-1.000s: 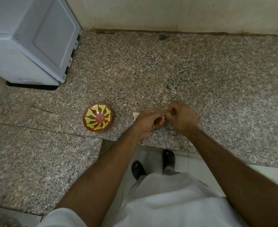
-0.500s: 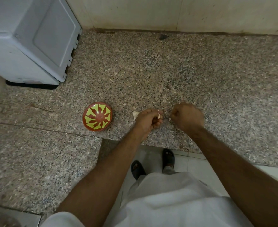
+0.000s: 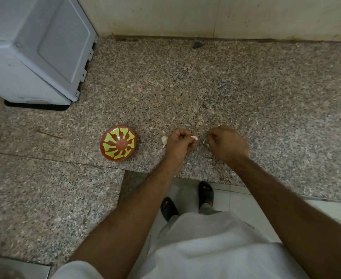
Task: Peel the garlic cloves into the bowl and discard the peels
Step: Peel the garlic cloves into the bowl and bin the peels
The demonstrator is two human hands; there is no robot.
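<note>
Garlic clove [image 3: 194,138]: pale, pinched at the fingertips of the left hand [image 3: 180,144], whose grip is clenched around it, low over the desk [image 3: 246,93].

Head view. A second pale garlic piece [image 3: 164,141] lies on the desk at 9 o'clock of the left hand, just beside it. Bowl [image 3: 118,143], red with yellow pattern, sits further out at 9 o'clock, apart from the hand. Right hand [image 3: 227,144] at 3 o'clock of the clove, near but apart; fingers curled, content of its grip cannot be told. Small peel scraps [image 3: 210,160] on the desk between and below the hands.

Edges: desk front edge runs just below the wrists. Grey appliance [image 3: 35,51] at 10 o'clock. Open granite from 12 to 3 o'clock, up to the wall [image 3: 205,15].
</note>
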